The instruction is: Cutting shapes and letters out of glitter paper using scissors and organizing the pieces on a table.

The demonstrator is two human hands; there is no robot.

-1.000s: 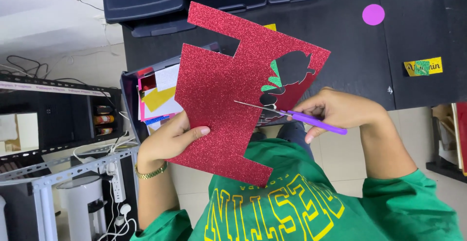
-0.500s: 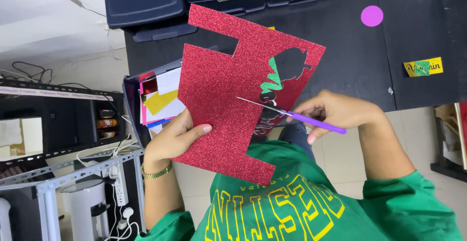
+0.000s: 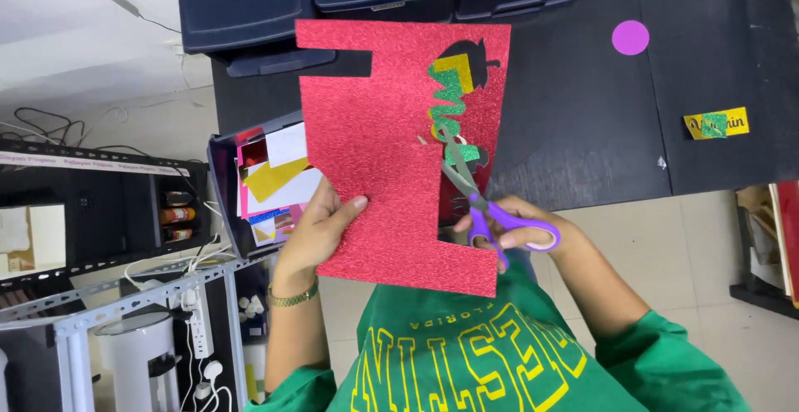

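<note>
left hand (image 3: 320, 229) clamps one red glitter sheet (image 3: 391, 154) upright above black table (image 3: 583, 129) | right hand (image 3: 520, 233) closed in one purple scissors (image 3: 483, 200), blades cutting sheet | one purple dot (image 3: 630, 37)

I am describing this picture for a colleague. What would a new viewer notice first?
First, the red glitter sheet at the centre, held up over the dark table by the left hand. Next, the purple-handled scissors in the right hand, cutting into its right edge. A purple circle lies upper right.
</note>
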